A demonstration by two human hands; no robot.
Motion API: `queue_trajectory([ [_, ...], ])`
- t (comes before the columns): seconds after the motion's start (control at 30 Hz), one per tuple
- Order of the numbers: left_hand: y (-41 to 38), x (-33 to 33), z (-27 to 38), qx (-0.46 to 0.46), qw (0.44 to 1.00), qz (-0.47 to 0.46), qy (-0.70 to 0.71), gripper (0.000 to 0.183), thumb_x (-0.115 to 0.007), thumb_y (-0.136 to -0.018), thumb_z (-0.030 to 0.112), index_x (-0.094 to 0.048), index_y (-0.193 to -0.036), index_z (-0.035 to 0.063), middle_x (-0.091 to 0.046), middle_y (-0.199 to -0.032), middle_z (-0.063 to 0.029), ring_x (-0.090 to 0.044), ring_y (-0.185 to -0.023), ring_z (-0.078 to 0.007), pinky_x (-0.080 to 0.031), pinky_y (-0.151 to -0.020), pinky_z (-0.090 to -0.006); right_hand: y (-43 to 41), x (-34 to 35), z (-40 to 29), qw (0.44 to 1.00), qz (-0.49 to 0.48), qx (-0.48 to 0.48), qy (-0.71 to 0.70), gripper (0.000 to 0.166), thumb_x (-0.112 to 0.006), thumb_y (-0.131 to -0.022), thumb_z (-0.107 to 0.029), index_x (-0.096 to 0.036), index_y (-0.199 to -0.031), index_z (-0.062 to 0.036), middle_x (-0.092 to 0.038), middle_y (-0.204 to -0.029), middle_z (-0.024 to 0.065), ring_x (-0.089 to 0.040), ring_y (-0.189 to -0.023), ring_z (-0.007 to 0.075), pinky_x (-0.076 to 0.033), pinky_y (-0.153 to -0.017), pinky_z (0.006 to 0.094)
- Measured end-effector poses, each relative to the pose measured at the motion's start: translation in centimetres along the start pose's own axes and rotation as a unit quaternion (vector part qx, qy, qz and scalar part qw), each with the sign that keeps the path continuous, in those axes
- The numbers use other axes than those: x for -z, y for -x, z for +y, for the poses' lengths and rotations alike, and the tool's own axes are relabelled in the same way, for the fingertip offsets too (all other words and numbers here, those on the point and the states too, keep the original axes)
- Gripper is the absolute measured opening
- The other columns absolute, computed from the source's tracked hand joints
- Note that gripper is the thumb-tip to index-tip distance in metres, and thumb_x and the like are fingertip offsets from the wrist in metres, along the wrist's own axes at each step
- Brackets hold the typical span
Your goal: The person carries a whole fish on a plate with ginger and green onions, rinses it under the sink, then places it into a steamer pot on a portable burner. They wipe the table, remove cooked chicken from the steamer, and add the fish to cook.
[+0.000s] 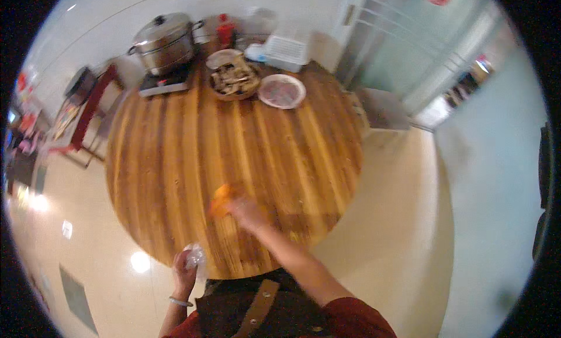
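My right hand is over the near middle of a round striped wooden table, closed on an orange cloth; motion blurs both. At the table's near left edge my left hand grips a crumpled piece of clear plastic. A bracelet is on the left wrist. Whether the cloth touches the tabletop cannot be told.
Along the far edge are a lidded steel pot on a black cooktop, a bowl of brownish pieces, a plate of pinkish food, a red bottle and a white basket. A stool stands right.
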State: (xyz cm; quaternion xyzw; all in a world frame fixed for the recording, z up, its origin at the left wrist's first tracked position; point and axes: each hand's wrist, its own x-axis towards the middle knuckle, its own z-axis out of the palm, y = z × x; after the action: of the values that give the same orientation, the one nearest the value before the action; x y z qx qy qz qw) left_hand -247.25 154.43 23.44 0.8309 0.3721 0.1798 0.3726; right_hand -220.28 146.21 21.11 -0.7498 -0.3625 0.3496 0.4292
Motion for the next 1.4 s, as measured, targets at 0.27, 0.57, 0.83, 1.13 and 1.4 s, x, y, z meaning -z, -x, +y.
queue_trajectory([
  [0.27, 2.3, -2.0, 10.2, 0.093, 0.991, 0.045, -0.080, 0.036, -0.062, -0.059, -0.003, -0.058, -0.094, 0.0041, -0.057, -0.085, -0.0150, -0.057, -0.080, -0.0310, -0.047, -0.068, -0.0359, -1.4, 28.2, 21.2, 0.892, 0.341, 0.015, 0.297, 0.039, -0.034, -0.092, -0.029, -0.044, -0.121, -0.0051, -0.042, -0.125, 0.0178, -0.038, -0.117, 0.0344, -0.031, -0.098, 0.0421],
  [0.57, 1.2, 0.7, 5.7, 0.179, 0.967, 0.154, -0.096, 0.035, -0.060, -0.059, -0.005, -0.058, -0.093, 0.0035, -0.055, -0.086, -0.0159, -0.056, -0.080, -0.0335, -0.046, -0.068, -0.0366, -12.0, 11.0, 7.1, 0.940, 0.282, -0.065, 0.183, 0.013, -0.049, -0.080, -0.007, -0.050, -0.091, 0.0001, -0.051, -0.090, 0.0163, -0.050, -0.085, 0.0318, -0.040, -0.073, 0.0401],
  [0.83, -3.2, 8.0, -7.4, 0.181, 0.949, 0.256, -0.035, 0.036, -0.059, -0.059, -0.008, -0.057, -0.093, 0.0032, -0.054, -0.084, -0.0113, -0.055, -0.075, -0.0266, -0.046, -0.067, -0.0322, -30.5, -4.8, -0.2, 0.925, 0.075, 0.117, 0.353, 0.050, -0.036, -0.092, -0.031, -0.027, -0.134, -0.0057, -0.028, -0.134, 0.0249, -0.021, -0.128, 0.0411, -0.014, -0.104, 0.0538],
  [1.13, -1.7, 16.4, -13.6, 0.277, 0.916, 0.289, -0.026, 0.029, -0.058, -0.067, -0.001, -0.053, -0.095, 0.0007, -0.051, -0.087, -0.0098, -0.051, -0.084, -0.0209, -0.042, -0.074, -0.0282, -54.5, -13.1, -6.6, 0.893, 0.157, 0.019, 0.421, 0.050, -0.031, -0.091, -0.036, -0.027, -0.135, -0.0104, -0.024, -0.140, 0.0171, -0.017, -0.131, 0.0361, -0.008, -0.106, 0.0515],
  [1.4, -2.4, 19.2, -14.8, 0.246, 0.907, 0.342, -0.009, 0.028, -0.058, -0.065, -0.001, -0.056, -0.093, 0.0013, -0.054, -0.084, -0.0093, -0.054, -0.079, -0.0201, -0.044, -0.068, -0.0289, -47.4, -34.7, -16.8, 0.843, -0.028, 0.372, 0.388, 0.051, -0.043, -0.086, -0.031, -0.033, -0.131, -0.0110, -0.037, -0.131, 0.0201, -0.032, -0.123, 0.0397, -0.017, -0.101, 0.0571],
])
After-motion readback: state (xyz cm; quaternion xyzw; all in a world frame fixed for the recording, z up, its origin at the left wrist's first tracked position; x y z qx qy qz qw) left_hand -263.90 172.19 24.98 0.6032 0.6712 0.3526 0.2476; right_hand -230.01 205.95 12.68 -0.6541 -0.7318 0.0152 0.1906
